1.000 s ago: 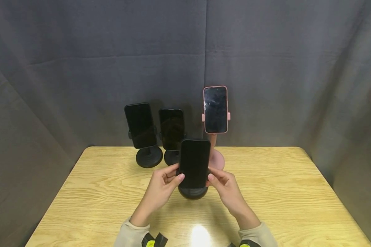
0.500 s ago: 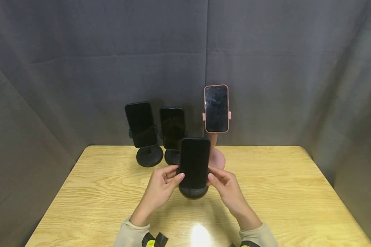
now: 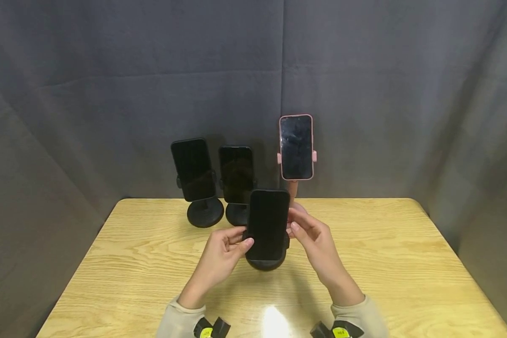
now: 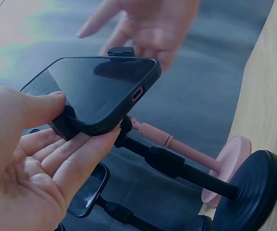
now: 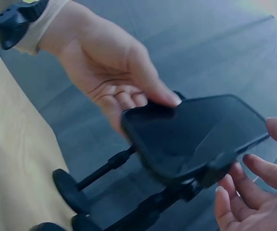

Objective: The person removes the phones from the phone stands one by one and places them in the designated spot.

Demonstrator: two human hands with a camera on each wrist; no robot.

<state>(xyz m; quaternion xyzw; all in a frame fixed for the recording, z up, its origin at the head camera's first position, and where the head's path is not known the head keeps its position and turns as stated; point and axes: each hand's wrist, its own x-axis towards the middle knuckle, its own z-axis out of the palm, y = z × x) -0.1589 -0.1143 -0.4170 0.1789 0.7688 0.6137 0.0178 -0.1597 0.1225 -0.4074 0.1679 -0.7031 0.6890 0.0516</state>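
A black phone point(image 3: 268, 225) sits upright in the clamp of a black phone holder, whose round base point(image 3: 266, 265) stands on the table below. My left hand point(image 3: 219, 256) grips the phone and clamp at the left side. In the left wrist view, its thumb lies over the left clamp arm point(image 4: 64, 127) and the phone's edge, with fingers underneath. My right hand point(image 3: 314, 241) is just off the right side, fingers loosely bent and holding nothing. The right clamp arm point(image 4: 121, 52) shows against the phone's edge.
Two black holders with black phones point(image 3: 193, 170) point(image 3: 236, 174) stand behind to the left. A taller pink holder carries a pink-rimmed phone point(image 3: 296, 148) behind to the right. Grey curtains point(image 3: 363, 117) hang around the wooden table point(image 3: 384, 263).
My right hand has let go of the holder's right side and moved slightly right and up. The left hand keeps its grip; the phone has shifted slightly right in the head view.
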